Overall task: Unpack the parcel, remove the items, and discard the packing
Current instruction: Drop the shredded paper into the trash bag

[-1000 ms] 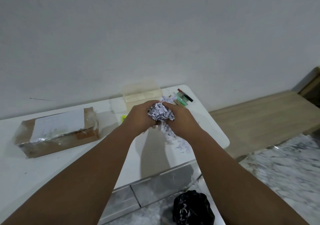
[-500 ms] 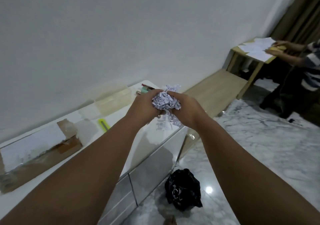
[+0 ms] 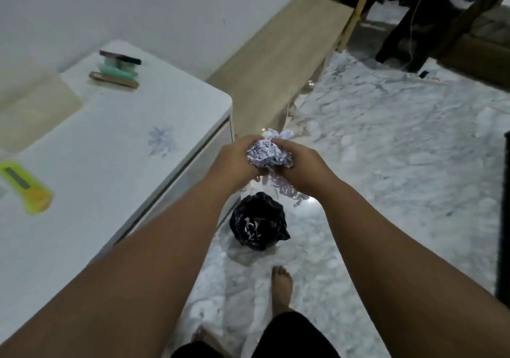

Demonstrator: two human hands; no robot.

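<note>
You held the shredded paper wad [image 3: 269,154] above the black bag [image 3: 258,221] on the floor | left hand [image 3: 234,158] clasped it | right hand [image 3: 300,164] clasped it | strands dangled below.

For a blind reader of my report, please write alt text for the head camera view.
Two bare hands, left hand and right hand, press a wad of shredded paper together above a black bin bag on the marble floor. A white table at left holds a yellow cutter and leftover shreds.
</note>
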